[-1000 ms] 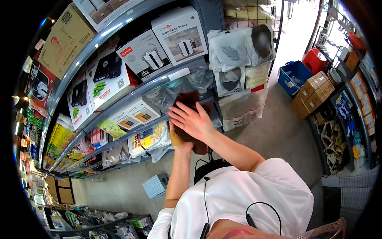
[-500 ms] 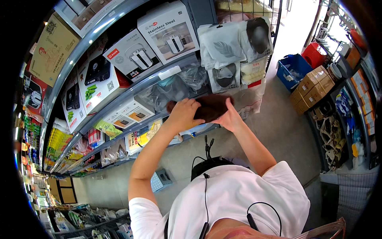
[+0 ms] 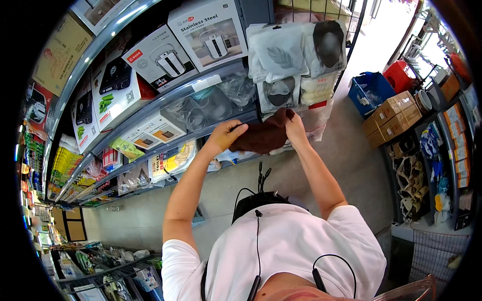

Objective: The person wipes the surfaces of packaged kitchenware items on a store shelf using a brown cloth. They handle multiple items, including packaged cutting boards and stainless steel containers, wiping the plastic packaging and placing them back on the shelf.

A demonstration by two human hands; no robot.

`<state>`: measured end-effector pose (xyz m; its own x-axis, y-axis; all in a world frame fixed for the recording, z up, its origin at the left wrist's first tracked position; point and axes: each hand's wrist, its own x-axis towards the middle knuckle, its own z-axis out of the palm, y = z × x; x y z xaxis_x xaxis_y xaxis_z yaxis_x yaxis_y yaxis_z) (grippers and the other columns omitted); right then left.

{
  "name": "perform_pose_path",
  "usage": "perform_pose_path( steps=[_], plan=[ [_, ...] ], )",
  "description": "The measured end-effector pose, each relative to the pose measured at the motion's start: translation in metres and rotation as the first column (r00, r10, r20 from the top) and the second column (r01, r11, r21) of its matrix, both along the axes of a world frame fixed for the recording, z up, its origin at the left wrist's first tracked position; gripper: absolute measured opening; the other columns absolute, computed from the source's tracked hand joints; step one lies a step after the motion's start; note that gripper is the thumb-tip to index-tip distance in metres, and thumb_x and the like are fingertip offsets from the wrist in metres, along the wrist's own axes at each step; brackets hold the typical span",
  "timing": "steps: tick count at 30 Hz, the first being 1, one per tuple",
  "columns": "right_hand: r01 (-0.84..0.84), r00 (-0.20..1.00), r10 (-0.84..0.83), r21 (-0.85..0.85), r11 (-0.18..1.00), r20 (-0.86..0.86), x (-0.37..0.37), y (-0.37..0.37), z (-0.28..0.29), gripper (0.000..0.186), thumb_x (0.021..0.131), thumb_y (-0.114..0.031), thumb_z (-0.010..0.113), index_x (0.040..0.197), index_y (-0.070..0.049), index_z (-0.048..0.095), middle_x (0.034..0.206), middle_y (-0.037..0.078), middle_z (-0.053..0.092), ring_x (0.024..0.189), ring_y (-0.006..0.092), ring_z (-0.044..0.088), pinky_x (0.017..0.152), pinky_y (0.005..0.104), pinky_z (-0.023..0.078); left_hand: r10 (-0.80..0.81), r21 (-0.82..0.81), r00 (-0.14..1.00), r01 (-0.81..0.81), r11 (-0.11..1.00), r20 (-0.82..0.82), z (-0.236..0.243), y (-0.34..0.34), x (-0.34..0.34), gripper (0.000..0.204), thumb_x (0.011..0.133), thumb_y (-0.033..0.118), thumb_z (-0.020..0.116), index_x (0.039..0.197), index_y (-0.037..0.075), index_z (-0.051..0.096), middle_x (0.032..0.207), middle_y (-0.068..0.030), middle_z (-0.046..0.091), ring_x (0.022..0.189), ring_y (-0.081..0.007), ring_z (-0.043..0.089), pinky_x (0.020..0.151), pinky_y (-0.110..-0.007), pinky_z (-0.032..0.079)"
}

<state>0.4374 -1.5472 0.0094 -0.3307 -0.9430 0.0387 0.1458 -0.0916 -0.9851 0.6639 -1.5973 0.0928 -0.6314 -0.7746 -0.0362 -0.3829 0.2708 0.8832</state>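
Observation:
A dark brown piece of soft cloth [image 3: 261, 136] is stretched between my two hands, in front of the shelf. My left hand [image 3: 224, 135] pinches its left end, with the thumb along the top edge. At the other end my right hand [image 3: 295, 127] grips a bunched, raised corner. The cloth sags a little in the middle; its exact kind cannot be made out. Just beyond it hang white packs of insoles or pads [image 3: 278, 52] and a pack with a dark grey pad [image 3: 279, 93].
Boxed appliances [image 3: 208, 37] line the shelf at the left, with clear-bagged goods [image 3: 208, 106] below them. On the floor at the right stand a blue crate [image 3: 369, 93], a red basket [image 3: 400, 75] and cardboard boxes [image 3: 394, 118]. Another stocked shelf [image 3: 454, 135] runs along the far right.
My hands have moved apart and the brown cloth is pulled wider, its right corner lifted. My left hand has shifted from over the cloth to its left end.

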Motion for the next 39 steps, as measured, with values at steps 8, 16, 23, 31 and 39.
perform_pose_path(
  steps=[8,16,23,31,39],
  plan=[
    [-0.243,0.970,0.235,0.275,0.930,0.060,-0.007,0.009,-0.027,0.055,0.081,-0.029,0.057,0.128,-0.009,0.035,0.120,0.006,0.046,0.093,0.0173,0.052,0.069,0.0297,0.046,0.183,0.198,0.945,-0.132,0.971,-0.270,0.040,0.002,0.012,0.035,0.085,0.038,0.053,0.069,0.007,0.055,0.066,0.0063,0.047,0.061,-0.0036,0.042,0.055,-0.019,0.034],
    [-0.553,0.816,0.471,-0.217,0.804,-0.336,0.096,0.013,0.065,0.087,0.072,-0.020,0.069,0.138,-0.008,0.013,0.138,0.012,0.025,0.124,0.0212,0.029,0.101,0.0330,0.024,0.006,0.170,0.952,0.048,0.984,-0.305,0.078,0.009,0.039,0.031,0.087,0.034,0.051,0.078,0.005,0.056,0.072,0.0050,0.052,0.067,-0.0039,0.045,0.060,-0.020,0.037],
    [-0.428,0.897,0.438,-0.131,0.894,0.059,0.124,0.000,0.060,0.040,0.081,-0.013,0.056,0.117,0.000,0.045,0.109,0.007,0.053,0.100,0.0156,0.049,0.087,0.0296,0.038,0.121,0.058,0.887,-0.107,0.993,-0.446,0.037,-0.036,0.120,0.017,0.083,0.021,0.058,0.086,0.005,0.058,0.076,0.0035,0.056,0.070,-0.0051,0.049,0.063,-0.020,0.039],
    [-0.267,0.943,0.216,-0.188,0.945,-0.253,0.132,0.009,0.098,0.035,0.082,-0.013,0.054,0.114,-0.001,0.044,0.102,0.006,0.054,0.093,0.0148,0.051,0.082,0.0281,0.040,0.391,0.338,0.809,-0.255,0.906,-0.438,-0.038,-0.017,0.170,0.045,0.079,0.027,0.062,0.118,0.015,0.044,0.117,-0.0021,0.045,0.105,-0.0135,0.044,0.080,-0.033,0.044],
    [-0.501,0.822,0.461,-0.040,0.865,-0.334,0.195,-0.001,0.093,0.035,0.087,-0.021,0.050,0.115,0.000,0.045,0.102,0.008,0.055,0.093,0.0147,0.051,0.083,0.0278,0.038,0.020,0.282,0.789,0.196,0.939,-0.614,-0.025,0.011,0.153,0.054,0.081,0.017,0.059,0.127,0.007,0.034,0.122,-0.0090,0.043,0.111,-0.0176,0.043,0.087,-0.030,0.040]
  ],
)
